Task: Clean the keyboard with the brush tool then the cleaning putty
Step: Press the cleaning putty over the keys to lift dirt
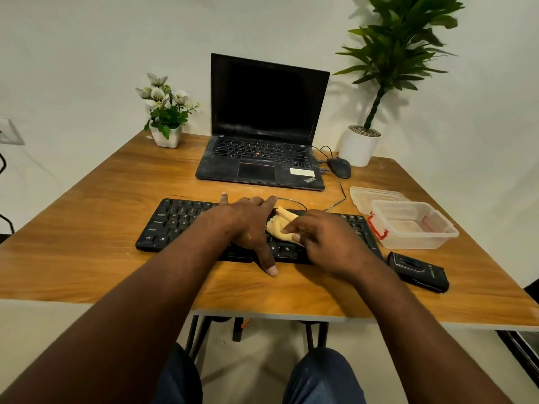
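A black keyboard [172, 221] lies across the middle of the wooden table [87, 252]. A lump of yellow cleaning putty [281, 225] is spread on its middle keys. My left hand [250, 225] lies flat over the keys just left of the putty, fingers straight, thumb resting on the table in front. My right hand [323, 237] sits to the right of the putty, and its fingertips press on the putty's near edge. A black brush tool [417, 271] lies on the table to the right of the keyboard.
An open black laptop [262, 158] stands behind the keyboard, with a mouse [339, 167] to its right. A clear plastic box [411, 227] and its lid [376, 195] sit right of the keyboard. A small flower pot [166, 135] and a tall plant's pot [358, 145] stand at the back.
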A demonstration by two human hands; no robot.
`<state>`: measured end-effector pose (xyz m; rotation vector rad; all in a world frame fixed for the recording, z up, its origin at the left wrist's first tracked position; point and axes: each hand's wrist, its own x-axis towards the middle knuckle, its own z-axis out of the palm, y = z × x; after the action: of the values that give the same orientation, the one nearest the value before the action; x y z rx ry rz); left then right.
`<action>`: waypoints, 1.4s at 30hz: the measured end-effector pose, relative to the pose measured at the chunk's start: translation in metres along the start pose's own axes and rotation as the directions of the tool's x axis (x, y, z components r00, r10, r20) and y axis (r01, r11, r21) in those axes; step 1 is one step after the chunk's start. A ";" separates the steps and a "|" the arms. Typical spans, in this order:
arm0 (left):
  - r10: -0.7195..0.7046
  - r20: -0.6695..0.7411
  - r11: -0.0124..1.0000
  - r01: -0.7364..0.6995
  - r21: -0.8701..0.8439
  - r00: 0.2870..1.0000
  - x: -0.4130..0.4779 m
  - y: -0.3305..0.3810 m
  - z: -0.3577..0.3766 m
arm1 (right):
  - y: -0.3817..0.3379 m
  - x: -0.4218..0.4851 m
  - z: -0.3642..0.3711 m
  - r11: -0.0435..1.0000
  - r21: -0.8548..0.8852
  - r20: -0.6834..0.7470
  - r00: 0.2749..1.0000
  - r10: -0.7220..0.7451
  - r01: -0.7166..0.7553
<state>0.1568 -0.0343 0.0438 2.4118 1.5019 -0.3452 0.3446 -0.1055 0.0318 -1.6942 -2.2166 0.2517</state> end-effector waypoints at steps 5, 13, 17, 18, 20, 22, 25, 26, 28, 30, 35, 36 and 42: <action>-0.027 0.026 0.999 0.027 0.028 0.999 0.006 0.007 -0.003 | -0.017 -0.019 0.011 0.975 -0.052 -0.170 0.964 0.203 -0.215; -0.050 0.045 0.999 0.049 0.020 0.998 0.003 0.012 -0.003 | -0.002 -0.057 0.025 0.990 0.005 -0.283 0.949 0.138 -0.142; -0.058 0.052 0.997 0.056 0.054 0.997 0.002 0.019 -0.006 | 0.021 -0.065 0.018 0.950 0.047 -0.412 0.860 0.301 -0.310; -0.058 0.057 0.996 0.054 0.064 0.997 0.002 0.020 -0.008 | 0.024 -0.066 0.016 0.934 0.083 -0.446 0.826 0.346 -0.346; -0.030 0.061 0.997 0.026 0.075 0.998 0.002 0.023 -0.009 | 0.027 -0.066 0.010 0.900 0.218 -0.535 0.725 0.433 -0.377; 0.034 0.053 0.998 -0.037 0.058 0.998 0.004 0.026 -0.007 | 0.027 -0.064 0.002 0.884 0.306 -0.619 0.631 0.468 -0.354; 0.087 0.000 0.996 -0.087 0.032 0.996 0.011 0.033 -0.002 | 0.027 -0.047 -0.004 0.900 0.236 -0.590 0.682 0.433 -0.367; 0.090 -0.017 0.995 -0.089 0.032 0.996 0.014 0.036 0.000 | 0.026 -0.041 -0.002 0.907 0.166 -0.522 0.746 0.413 -0.386; 0.089 -0.047 0.995 -0.087 0.042 0.995 0.018 0.039 0.003 | 0.020 -0.032 0.003 0.920 0.039 -0.412 0.832 0.371 -0.391; 0.085 -0.055 0.995 -0.082 0.051 0.995 0.020 0.039 0.005 | 0.009 -0.027 0.008 0.929 0.009 -0.365 0.864 0.347 -0.370; 0.073 -0.066 0.995 -0.069 0.070 0.995 0.024 0.039 0.007 | -0.013 -0.039 0.029 0.979 -0.048 -0.370 0.913 0.169 -0.200; 0.072 -0.060 0.995 -0.067 0.074 0.996 0.024 0.040 0.007 | -0.008 -0.046 0.033 0.987 -0.028 -0.383 0.914 0.136 -0.159; 0.053 -0.041 0.997 -0.051 0.060 0.998 0.023 0.042 0.007 | 0.026 -0.088 0.027 1.000 0.026 -0.357 0.934 0.001 0.009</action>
<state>0.2037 -0.0355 0.0338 2.5144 1.4630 -0.3328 0.3784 -0.1808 -0.0162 -1.5756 -1.9381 -0.0282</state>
